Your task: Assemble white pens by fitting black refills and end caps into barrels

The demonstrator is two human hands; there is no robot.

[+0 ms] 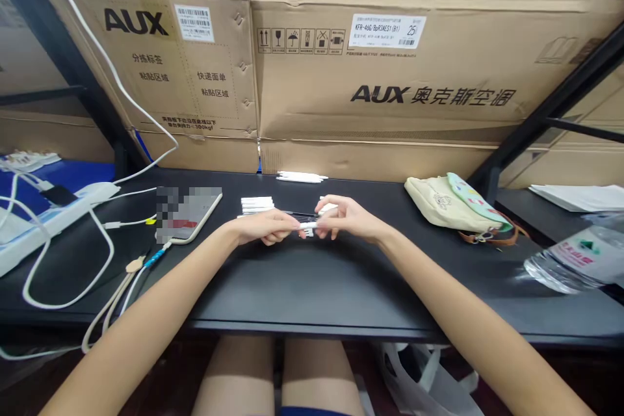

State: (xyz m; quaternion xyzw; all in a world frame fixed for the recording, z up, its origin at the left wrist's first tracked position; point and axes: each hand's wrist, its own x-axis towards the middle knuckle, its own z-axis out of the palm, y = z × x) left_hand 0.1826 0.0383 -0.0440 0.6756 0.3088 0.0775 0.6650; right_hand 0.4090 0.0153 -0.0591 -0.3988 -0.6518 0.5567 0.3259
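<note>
AUX cartons (375, 94), one labelled KFR-46G/BpR3AES1(B1), stand behind the black surface (312, 286). Left to right: stacked white pens (257, 205); left hand (266, 227) and right hand (348, 218), both pinching one white pen (308, 226) between their fingertips over the surface; canvas bag (451, 203).

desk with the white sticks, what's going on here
A person sits at a black desk, pinching a small white piece between the fingers of the left hand and the right hand. A stack of white sticks lies just beyond the left hand, and a second bunch of white sticks lies farther back, near the cardboard boxes.
</note>
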